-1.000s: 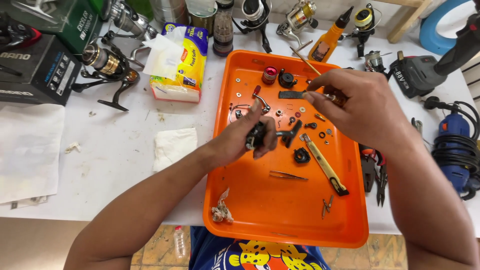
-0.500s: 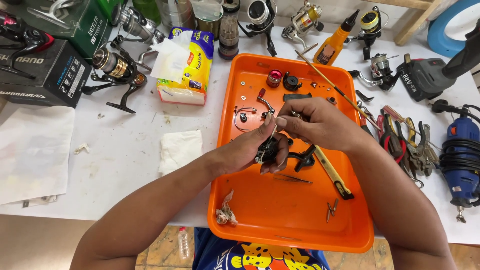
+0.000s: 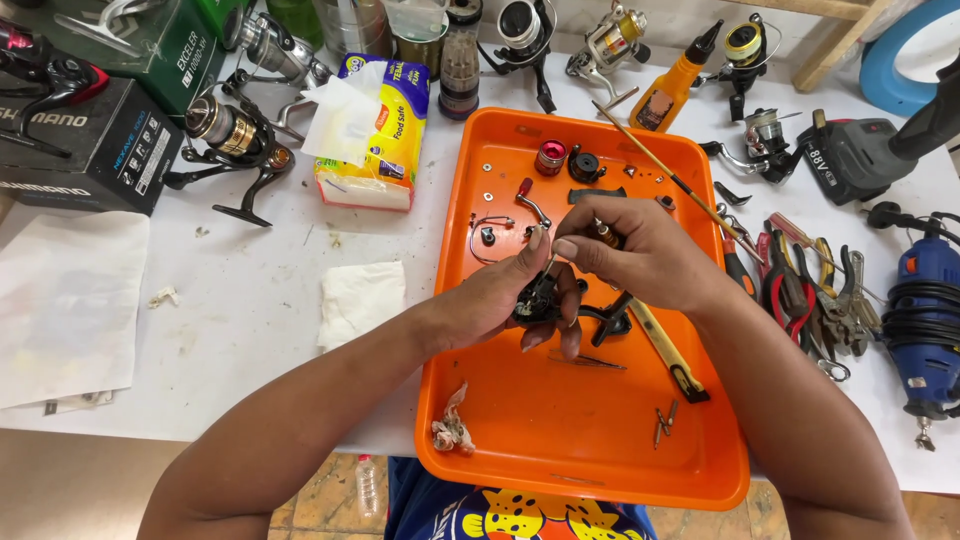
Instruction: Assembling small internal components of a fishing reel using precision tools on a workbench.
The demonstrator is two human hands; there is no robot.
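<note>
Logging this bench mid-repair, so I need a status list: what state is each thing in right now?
left hand: gripping a black reel body over the tray
right hand: pinching a thin tool at the reel body
orange tray: flat on the table, small parts scattered in it
yellow-handled knife: lying loose in the tray
orange bottle: upright, capped
tissue pack: open, a sheet pulled up

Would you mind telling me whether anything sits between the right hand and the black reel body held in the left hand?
Nothing visible does. The left hand grips the black reel body over the orange tray, and the right hand is right beside it, fingertips pinching a thin pin-like part just above it. The loose parts lie lower, on the tray.
</note>
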